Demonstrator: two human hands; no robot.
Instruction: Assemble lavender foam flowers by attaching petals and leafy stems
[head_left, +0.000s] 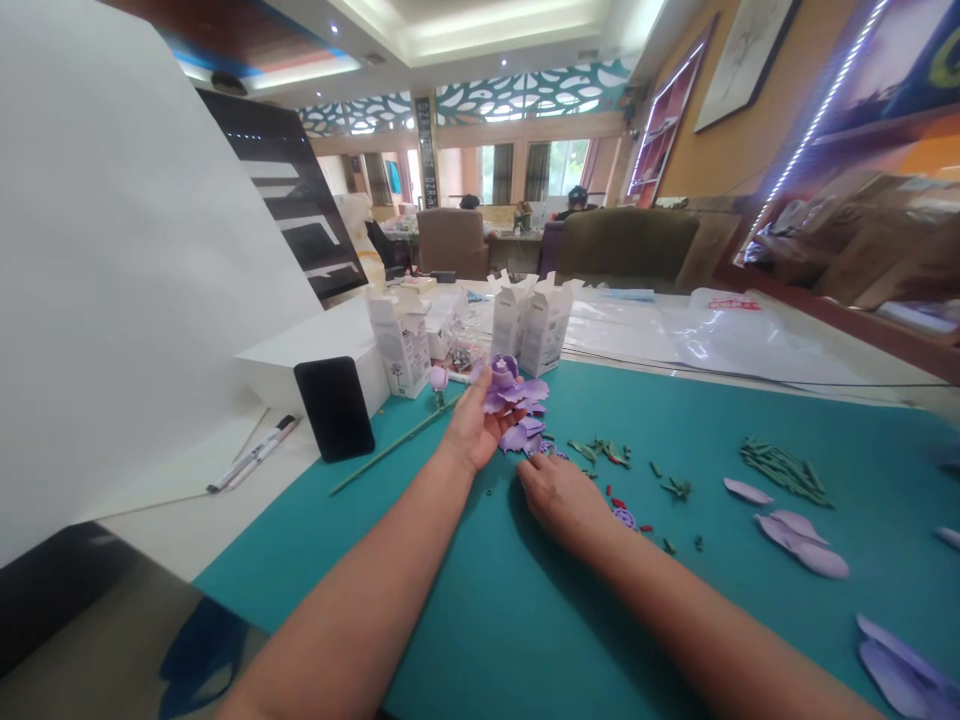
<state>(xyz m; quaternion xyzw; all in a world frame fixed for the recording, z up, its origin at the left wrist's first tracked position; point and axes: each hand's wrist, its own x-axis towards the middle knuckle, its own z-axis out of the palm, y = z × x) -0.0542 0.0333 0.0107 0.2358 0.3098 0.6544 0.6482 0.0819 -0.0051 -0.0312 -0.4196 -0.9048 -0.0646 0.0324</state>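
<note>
bright, even indoor light comes from the ceiling lamps (pixel 480 25) and distant windows (pixel 568 166). a soft shadow falls beneath the right hand (pixel 564 503) on the teal mat (pixel 480 640), and glare streaks the plastic sheet (pixel 720 340). the wide lens bows the edges (straight lines lean hard) — the far room looks slightly soft.

Working from the teal cutting mat (pixel 480 640), I can pass over its near stretch, below the right grip (pixel 562 500). The left grip (pixel 469 420) holds a purple foam flower (pixel 510 400), which blocks the way just beyond the right grip. Toward the mat's right side, loose purple foam petals (pixel 802 540) and green stem pieces (pixel 784 472) lie in my path. Past its far edge, white cardboard boxes (pixel 532 325) stand across any straight reach, and a black phone (pixel 334 408) sits at its left edge.
</note>
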